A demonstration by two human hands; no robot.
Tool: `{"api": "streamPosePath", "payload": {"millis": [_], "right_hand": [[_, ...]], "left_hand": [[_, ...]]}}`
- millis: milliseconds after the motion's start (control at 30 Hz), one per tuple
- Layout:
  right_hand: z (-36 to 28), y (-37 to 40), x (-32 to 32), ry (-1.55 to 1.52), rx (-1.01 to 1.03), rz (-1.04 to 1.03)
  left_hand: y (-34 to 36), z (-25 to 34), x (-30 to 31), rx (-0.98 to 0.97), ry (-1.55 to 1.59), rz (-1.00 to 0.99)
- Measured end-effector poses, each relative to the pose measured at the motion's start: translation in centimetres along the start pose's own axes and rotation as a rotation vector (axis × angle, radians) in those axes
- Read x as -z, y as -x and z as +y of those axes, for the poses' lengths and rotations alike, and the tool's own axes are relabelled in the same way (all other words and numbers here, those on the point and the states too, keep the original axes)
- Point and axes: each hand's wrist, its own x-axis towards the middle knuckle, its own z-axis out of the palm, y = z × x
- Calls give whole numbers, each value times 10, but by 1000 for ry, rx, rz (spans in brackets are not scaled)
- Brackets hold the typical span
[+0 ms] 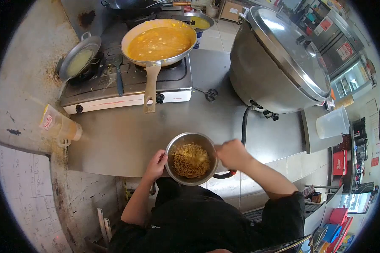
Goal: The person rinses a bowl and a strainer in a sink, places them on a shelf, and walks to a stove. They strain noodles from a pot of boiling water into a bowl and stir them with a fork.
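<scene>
A round steel bowl point(169, 170) with brown noodles point(191, 160) in it is at the near edge of the steel counter. My left hand point(156, 165) grips the bowl's left rim, thumb toward the inside. At the bowl's right rim is my right hand point(232, 154), closed and slightly blurred; what it holds is hard to make out. Something pale and blurred lies over the noodles on the right side of the bowl.
A pan point(159, 44) of orange liquid sits on the stove point(126, 98), its handle pointing toward me. A large lidded pot point(257, 63) stands right, with a black hose beside it. Scissors point(210, 95), a jug point(61, 126) and a plastic container point(332, 123) are around.
</scene>
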Motion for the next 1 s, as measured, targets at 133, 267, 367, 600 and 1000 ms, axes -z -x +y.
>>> {"api": "streamPosePath", "payload": {"millis": [133, 267, 367, 600, 1000], "right_hand": [[4, -44, -48, -91, 15, 254], [-13, -32, -28, -20, 250, 11], [4, -18, 9, 63, 192, 34], [22, -21, -39, -143, -202, -97], [-30, 26, -26, -503, -325, 144]], "left_hand": [[1, -2, -4, 2, -61, -20], [-2, -4, 0, -22, -88, 7], [-1, 1, -3, -43, -60, -15], [6, 19, -11, -87, -85, 22], [16, 25, -20, -6, -52, -23]]}}
